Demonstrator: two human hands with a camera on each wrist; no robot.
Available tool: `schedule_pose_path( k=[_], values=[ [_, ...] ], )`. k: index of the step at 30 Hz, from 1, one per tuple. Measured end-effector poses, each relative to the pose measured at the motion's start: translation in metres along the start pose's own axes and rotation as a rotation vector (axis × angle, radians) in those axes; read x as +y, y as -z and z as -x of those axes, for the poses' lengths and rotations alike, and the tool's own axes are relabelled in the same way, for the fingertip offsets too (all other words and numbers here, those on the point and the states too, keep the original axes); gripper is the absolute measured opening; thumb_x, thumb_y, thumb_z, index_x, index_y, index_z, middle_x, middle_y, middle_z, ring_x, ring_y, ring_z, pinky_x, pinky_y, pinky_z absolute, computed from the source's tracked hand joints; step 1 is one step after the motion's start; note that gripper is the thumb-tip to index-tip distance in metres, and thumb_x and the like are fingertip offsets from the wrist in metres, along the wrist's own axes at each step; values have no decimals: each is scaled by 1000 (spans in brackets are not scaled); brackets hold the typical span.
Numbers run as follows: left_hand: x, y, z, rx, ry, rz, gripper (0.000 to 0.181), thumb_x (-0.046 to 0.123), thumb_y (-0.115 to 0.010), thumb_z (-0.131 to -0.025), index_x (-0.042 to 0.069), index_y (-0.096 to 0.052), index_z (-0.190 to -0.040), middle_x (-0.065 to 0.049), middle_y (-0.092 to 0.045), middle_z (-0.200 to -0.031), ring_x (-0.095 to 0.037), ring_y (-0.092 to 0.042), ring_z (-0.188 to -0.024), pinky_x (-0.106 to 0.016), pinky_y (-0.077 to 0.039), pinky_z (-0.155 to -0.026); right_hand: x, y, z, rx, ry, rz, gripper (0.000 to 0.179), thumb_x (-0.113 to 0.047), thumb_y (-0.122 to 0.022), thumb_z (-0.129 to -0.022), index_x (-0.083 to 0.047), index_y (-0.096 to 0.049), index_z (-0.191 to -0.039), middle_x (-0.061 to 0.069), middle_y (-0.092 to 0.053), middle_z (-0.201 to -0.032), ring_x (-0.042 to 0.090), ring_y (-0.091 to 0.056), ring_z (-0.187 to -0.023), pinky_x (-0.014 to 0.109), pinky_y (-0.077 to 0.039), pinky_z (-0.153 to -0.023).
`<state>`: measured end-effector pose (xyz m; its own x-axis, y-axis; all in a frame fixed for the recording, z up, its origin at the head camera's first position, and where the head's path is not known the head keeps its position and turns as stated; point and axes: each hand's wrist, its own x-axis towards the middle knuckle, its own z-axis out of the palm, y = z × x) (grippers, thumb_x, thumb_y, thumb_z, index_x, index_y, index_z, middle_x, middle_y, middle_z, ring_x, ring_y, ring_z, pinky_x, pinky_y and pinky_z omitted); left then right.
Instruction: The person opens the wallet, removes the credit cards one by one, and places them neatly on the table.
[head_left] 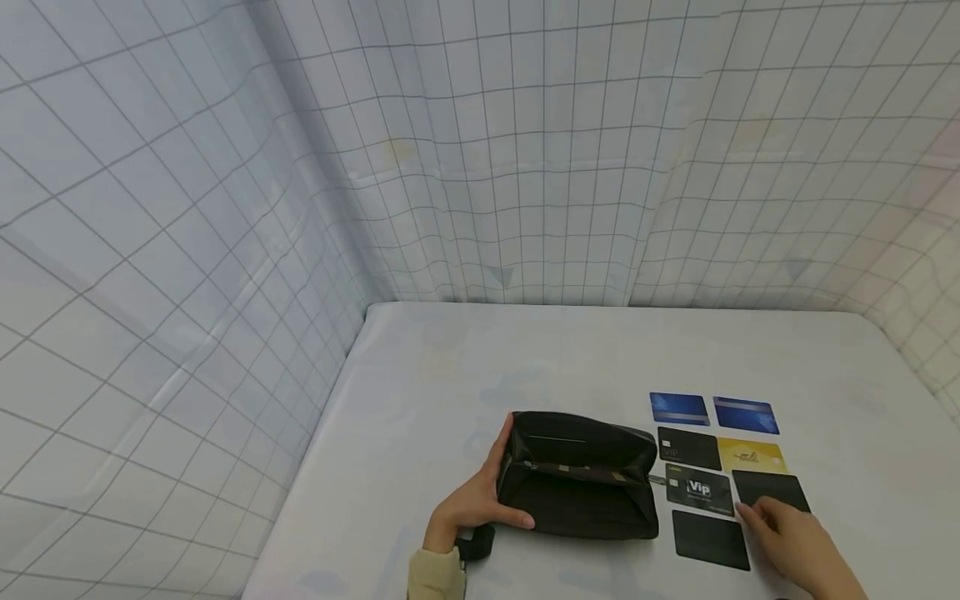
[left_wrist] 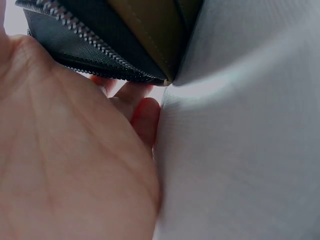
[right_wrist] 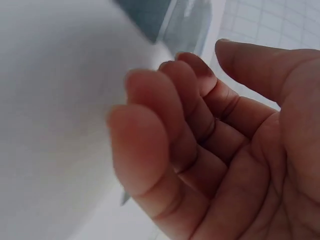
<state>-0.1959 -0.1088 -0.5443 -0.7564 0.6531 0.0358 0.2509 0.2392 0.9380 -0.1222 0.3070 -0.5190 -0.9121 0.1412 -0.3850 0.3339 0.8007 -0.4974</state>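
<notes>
A black zip-around wallet lies spread open on the white table, its pockets showing. My left hand grips its left end, thumb along the front and fingers behind. In the left wrist view, the palm is beside the wallet's zipper teeth and a brown inner panel. Right of the wallet my right hand holds nothing, its fingers loosely curled close to the table. Nearest to it are a dark "Vip" card, a plain black card that it partly covers, and another black card.
Above these lie a black VIP card, a yellow card and two blue cards, one on the left and one on the right. White grid-patterned curtains enclose the white table at the back and sides.
</notes>
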Motion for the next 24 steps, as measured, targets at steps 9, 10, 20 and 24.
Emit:
schedule_pose_path(
  k=[9,10,20,24],
  values=[
    [-3,0,-1,-6,14,-1,122,41,-79,-71,38,18,-145,16,21,-151,-20,12,-141,-63,-15,-106,-36,18,4,-2,104,-17,51,-53,-46,-92,-4,-60,-89,4,-50,-66,16,-49,-59,28,-42,-51],
    [-3,0,-1,-8,15,-1,122,42,-79,-71,38,18,-144,16,22,-151,-21,12,-141,-63,-15,-106,-40,19,4,8,132,-13,48,-51,-47,-92,-5,-59,-88,4,-49,-65,16,-48,-60,28,-41,-51],
    [-3,1,-1,1,11,-6,123,42,-79,-70,38,18,-145,15,21,-151,-21,12,-141,-63,-15,-106,-89,10,-2,132,479,-96,28,-44,-50,-93,-19,-56,-83,-5,-43,-59,8,-42,-50,21,-34,-45],
    [-3,1,0,2,14,-5,122,42,-79,-70,38,18,-145,15,21,-151,-21,12,-141,-63,-15,-106,-110,7,-5,153,579,-93,25,-44,-50,-93,-22,-58,-87,-7,-43,-60,6,-40,-50,21,-33,-44]
  ],
)
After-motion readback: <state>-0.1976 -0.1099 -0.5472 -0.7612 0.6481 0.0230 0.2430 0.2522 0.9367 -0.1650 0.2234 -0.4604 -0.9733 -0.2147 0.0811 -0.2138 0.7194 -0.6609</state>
